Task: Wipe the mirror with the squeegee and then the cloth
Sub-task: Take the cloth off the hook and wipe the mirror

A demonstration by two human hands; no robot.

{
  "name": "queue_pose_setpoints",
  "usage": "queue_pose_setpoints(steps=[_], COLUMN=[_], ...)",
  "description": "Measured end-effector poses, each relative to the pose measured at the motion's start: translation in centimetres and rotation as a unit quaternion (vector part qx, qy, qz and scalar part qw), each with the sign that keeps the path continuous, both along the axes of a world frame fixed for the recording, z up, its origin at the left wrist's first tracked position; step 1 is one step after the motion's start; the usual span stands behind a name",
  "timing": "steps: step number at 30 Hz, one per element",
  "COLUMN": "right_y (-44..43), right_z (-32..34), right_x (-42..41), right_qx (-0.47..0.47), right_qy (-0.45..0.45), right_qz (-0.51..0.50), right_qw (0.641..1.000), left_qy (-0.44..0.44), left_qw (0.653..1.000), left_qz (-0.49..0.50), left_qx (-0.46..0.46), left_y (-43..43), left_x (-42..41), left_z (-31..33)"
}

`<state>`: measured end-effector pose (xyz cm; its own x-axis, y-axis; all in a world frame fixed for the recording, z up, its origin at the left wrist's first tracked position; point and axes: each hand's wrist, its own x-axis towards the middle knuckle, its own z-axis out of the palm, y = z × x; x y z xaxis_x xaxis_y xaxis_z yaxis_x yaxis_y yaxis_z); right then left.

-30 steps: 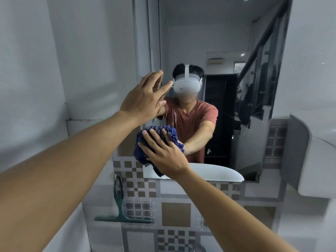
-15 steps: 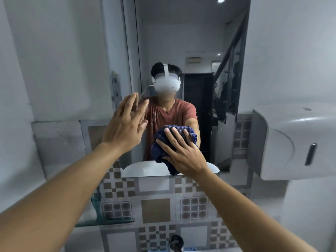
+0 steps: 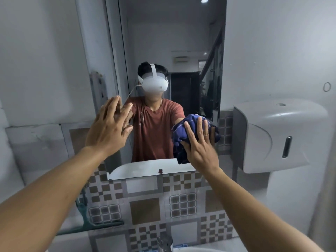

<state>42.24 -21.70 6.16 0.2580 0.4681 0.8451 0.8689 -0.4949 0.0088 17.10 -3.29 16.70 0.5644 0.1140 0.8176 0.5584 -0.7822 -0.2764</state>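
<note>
A tall wall mirror (image 3: 181, 33) hangs above a tiled backsplash. My right hand (image 3: 200, 144) presses a crumpled dark blue cloth (image 3: 181, 130) flat against the lower right part of the glass. My left hand (image 3: 109, 130) is spread open with its fingertips against the mirror's lower left edge and holds nothing. A green squeegee (image 3: 87, 219) leans against the tiles on the ledge at the lower left, apart from both hands.
A grey paper dispenser (image 3: 276, 135) juts from the wall right of the mirror. A chrome tap (image 3: 164, 242) and the white basin rim (image 3: 200, 249) sit at the bottom edge. Patterned brown and grey tiles (image 3: 145, 206) run below the mirror.
My right hand has slid the cloth to the right across the lower mirror. My left hand has dropped lower along the mirror's left edge. The view has shifted left of the dispenser.
</note>
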Motion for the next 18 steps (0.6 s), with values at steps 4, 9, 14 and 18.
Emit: queue_pose_setpoints(steps=[4, 9, 14, 18], right_y=[-0.3, -0.5, -0.6, -0.3], right_z=[-0.9, -4.8, -8.7, -10.6], right_x=[0.0, 0.1, -0.1, -0.3], right_qx=[0.043, 0.063, 0.039, 0.006], right_qy=[0.059, 0.102, 0.096, 0.043], right_qz=[0.003, 0.003, 0.008, 0.013], right_qw=[0.997, 0.993, 0.995, 0.999], left_qy=[-0.005, 0.004, 0.025, 0.023], left_qw=[1.000, 0.999, 0.998, 0.998], left_qz=[-0.008, -0.014, 0.006, 0.005], left_qx=[0.025, 0.044, 0.050, 0.058], left_y=[0.0, 0.2, 1.0, 1.1], left_x=[-0.3, 0.2, 0.7, 0.6], left_z=[0.4, 1.6, 1.5, 1.6])
